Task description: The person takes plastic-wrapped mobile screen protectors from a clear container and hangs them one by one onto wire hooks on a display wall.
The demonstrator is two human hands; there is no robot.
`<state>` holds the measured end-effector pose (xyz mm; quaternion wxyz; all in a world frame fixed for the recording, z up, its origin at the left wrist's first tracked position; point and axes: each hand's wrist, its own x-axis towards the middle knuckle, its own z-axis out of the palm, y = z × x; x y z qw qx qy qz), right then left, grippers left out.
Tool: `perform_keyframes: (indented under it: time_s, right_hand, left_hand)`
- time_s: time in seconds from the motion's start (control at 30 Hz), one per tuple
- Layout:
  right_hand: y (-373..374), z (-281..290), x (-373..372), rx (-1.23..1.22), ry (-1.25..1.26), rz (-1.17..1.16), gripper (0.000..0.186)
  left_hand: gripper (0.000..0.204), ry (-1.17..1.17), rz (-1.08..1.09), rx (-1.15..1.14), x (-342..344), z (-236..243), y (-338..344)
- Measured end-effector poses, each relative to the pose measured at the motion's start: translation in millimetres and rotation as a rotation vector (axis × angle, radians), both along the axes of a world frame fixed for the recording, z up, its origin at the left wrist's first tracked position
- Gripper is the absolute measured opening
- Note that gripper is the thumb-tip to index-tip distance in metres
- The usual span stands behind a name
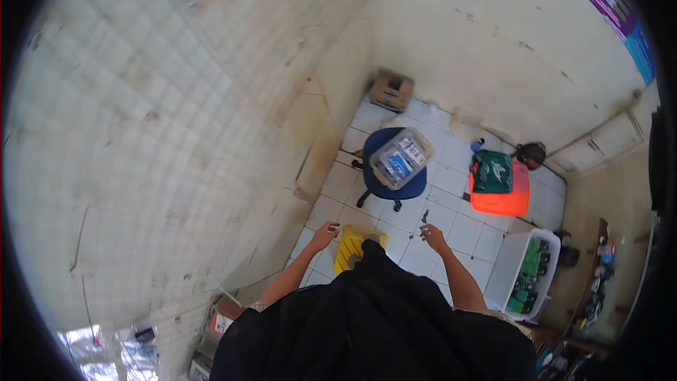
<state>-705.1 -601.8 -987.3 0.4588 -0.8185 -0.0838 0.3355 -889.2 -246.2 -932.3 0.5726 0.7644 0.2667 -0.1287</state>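
Note:
My left hand (325, 233) hangs in the air left of a yellow plastic stool (345, 252), fingers loosely stretched out and nothing seen in them. On the stool's other side is my right hand (432, 236), its fingers apart. A small dark thing (424, 216) shows just beyond its fingertips, seemingly on the floor. Ahead of both hands stands a blue swivel chair (376, 142). A clear plastic tub (424, 142) rests on its seat, with blue and white packets (400, 162) inside or on top; I cannot tell which. Black cloth covers part of the stool.
White floor tiles (402, 229) run between the walls. A cardboard box (391, 90) sits in the far corner. To the right are an orange container (502, 203) with a dark green bag (493, 172) on it, and a white bin (509, 268) holding green things. A cluttered shelf (592, 289) lines the right wall.

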Motion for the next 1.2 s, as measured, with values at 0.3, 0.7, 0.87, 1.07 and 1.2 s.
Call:
perform_keyframes:
  time_s: [0.3,0.7,0.87,1.07,1.2]
  right_hand:
    - [65.8,-123.0,117.8,-0.091,-0.463,-0.165,0.016]
    - [166.1,-293.1,259.0,-0.832,-1.049,0.082,0.034]
    - [162.2,-311.8,278.0,-1.010,-0.973,0.132,0.024]
    - [175.1,-292.4,265.0,-0.837,-1.185,0.215,0.017]
    - [183.7,-247.5,227.2,-0.522,-1.259,0.142,0.020]
  left_hand:
    - [0.025,-0.252,-0.049,-0.056,198.1,-149.9,-33.7]
    - [0.045,-0.266,0.100,-0.214,425.1,-362.1,-101.1]
    - [0.049,-0.252,0.155,-0.137,438.4,-372.8,-106.6]
    - [0.050,-0.433,0.149,-0.086,431.5,-374.6,-88.6]
    - [0.047,-0.402,0.303,-0.654,401.3,-323.5,-73.3]
